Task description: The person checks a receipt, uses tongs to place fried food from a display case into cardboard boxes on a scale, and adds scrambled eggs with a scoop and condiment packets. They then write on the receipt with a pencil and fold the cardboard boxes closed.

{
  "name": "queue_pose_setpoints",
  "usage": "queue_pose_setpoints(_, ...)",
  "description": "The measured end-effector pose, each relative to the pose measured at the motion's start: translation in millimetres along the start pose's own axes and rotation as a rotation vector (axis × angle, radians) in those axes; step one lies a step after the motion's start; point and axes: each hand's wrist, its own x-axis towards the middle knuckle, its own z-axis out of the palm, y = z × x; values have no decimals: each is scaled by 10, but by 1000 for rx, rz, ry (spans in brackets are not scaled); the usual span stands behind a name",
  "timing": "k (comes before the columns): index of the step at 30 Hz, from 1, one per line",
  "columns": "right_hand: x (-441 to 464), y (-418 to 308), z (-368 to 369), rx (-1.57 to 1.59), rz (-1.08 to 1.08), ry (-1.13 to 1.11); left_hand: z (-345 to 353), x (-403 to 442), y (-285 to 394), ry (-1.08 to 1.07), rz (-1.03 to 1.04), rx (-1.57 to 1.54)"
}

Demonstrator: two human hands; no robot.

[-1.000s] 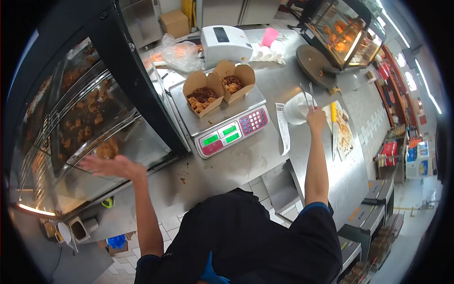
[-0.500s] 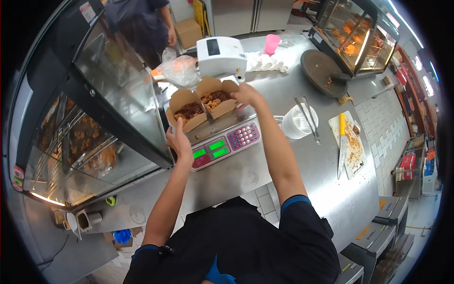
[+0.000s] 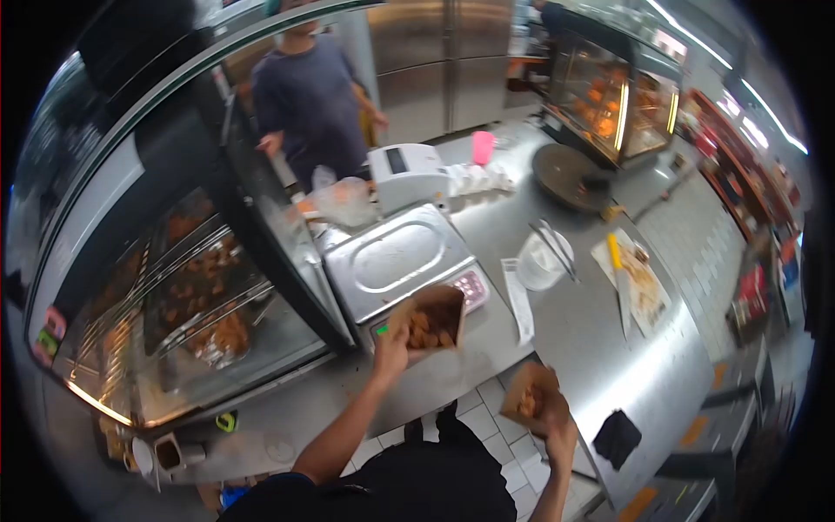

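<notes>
My left hand [image 3: 391, 353] is closed around the side of a brown paper food box [image 3: 445, 298], filled with fried pieces. This box is in the air over the front of the weighing scale [image 3: 396, 257], whose metal tray is bare. Lower right, my right hand [image 3: 560, 437] grips a second brown paper food box [image 3: 518, 381], tilted, with fried pieces inside. It hangs over the gap beside the counter's front edge. The first box partly covers the scale's keypad and display.
A heated display case [image 3: 204, 304] stands at left. Behind the scale are a label printer [image 3: 409, 170] and a person [image 3: 313, 109]. To the right lie a white tub [image 3: 544, 264] with tongs, a cutting board [image 3: 648, 283] with a knife [image 3: 620, 270], and a black cloth-like item [image 3: 617, 438].
Both boxes have left the scale's tray. My left hand has brought one toward me; my right hand has carried the other down and to the right. The view has shifted, and the person behind has moved.
</notes>
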Motion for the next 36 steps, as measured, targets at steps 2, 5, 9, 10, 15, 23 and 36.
queue_pose_setpoints(2,-687,402,-240,67,188,151,274,-388,-211,-249,-54,-156)
queue_pose_setpoints(5,-1786,404,-618,241,457,359,750,-970,-368,-621,-398,-320)
queue_pose_setpoints(9,-2614,692,-896,447,507,625,1211,-1756,-421,-824,-498,-197)
queue_pose_setpoints(10,-2736,707,-984,527,554,677,1295,-1923,-406,-877,-517,-166)
queue_pose_setpoints(15,-3187,1041,-1327,751,542,834,1855,-2638,-284,-1038,-492,-155)
queue_pose_setpoints(23,-4032,2012,-2029,752,643,897,3095,-3783,-698,-972,-532,-238)
queue_pose_setpoints(36,-2130,3367,-4400,299,388,412,4261,-4219,-430,-509,-224,-91)
